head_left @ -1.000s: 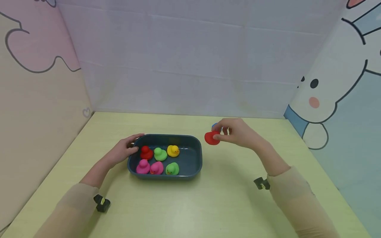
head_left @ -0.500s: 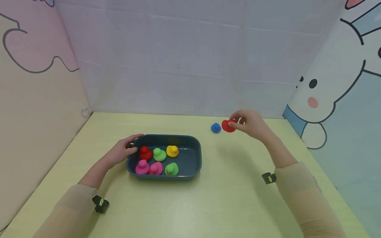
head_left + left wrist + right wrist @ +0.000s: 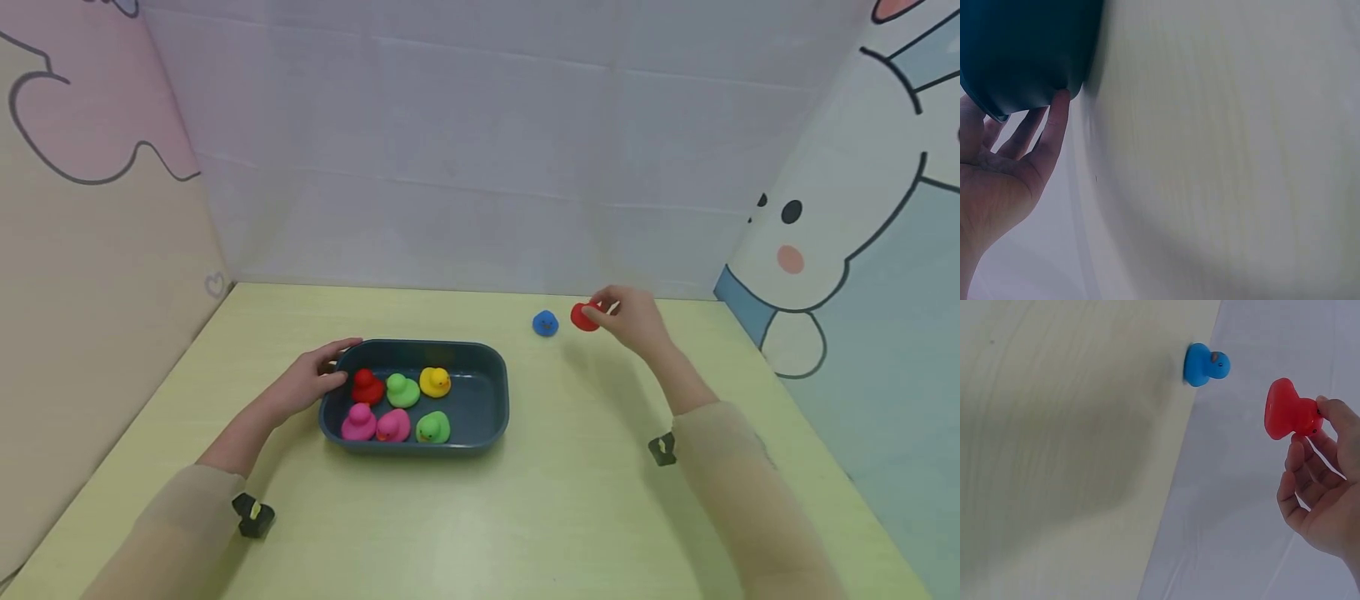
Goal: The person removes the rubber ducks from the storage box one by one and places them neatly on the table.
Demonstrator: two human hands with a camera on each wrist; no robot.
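My left hand (image 3: 307, 382) holds the left end of a dark blue tray (image 3: 480, 446). In the left wrist view, a fingertip touches the outer wall of the tray (image 3: 1029, 56). In the tray lie a red duck (image 3: 367, 387), a yellow duck (image 3: 435, 382), two green ducks, one (image 3: 432, 427) near the front, and two pink ducks, one (image 3: 360, 422) at the front left. At the back right, my right hand (image 3: 630, 321) pinches another red rubber duck (image 3: 1285, 412) by its head, raised above the table. Just left of it, a blue duck (image 3: 545, 323) sits on the table.
The pale yellow table (image 3: 465, 533) ends at a whitish cloth backdrop (image 3: 465, 208). Side panels with cartoon prints flank it, one with a white animal (image 3: 810, 250) on the right. The tray's right part shows bare floor.
My right hand has carried the red duck right and back, away from the tray, uncovering the blue duck. It then dips slightly with the sleeve drawing left. The left hand keeps its place.
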